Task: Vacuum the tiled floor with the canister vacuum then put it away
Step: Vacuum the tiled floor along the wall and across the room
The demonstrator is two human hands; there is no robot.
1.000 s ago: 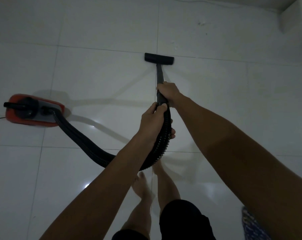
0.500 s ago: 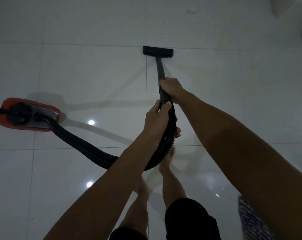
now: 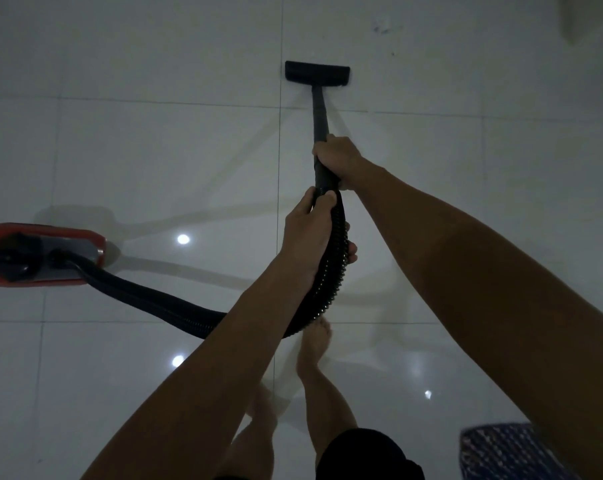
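Observation:
A red canister vacuum (image 3: 64, 237) sits on the white tiled floor (image 3: 154, 150) at the left edge. Its black ribbed hose (image 3: 161, 299) curves along the floor and up to my hands. My left hand (image 3: 307, 233) grips the hose where it meets the wand. Just ahead, my right hand (image 3: 338, 157) grips the black wand (image 3: 319, 112). The flat black floor nozzle (image 3: 317, 73) rests on a tile straight ahead of me, just past a grout line.
My bare feet (image 3: 315, 341) stand on the tiles under the hose. A dark patterned mat (image 3: 500, 448) lies at the lower right. A pale block (image 3: 584, 19) stands at the top right corner. A few specks of dirt (image 3: 383, 27) lie beyond the nozzle.
The nozzle has slid forward over the grout line as I stepped ahead. The canister now lies further left in view. Both hands keep the same grip.

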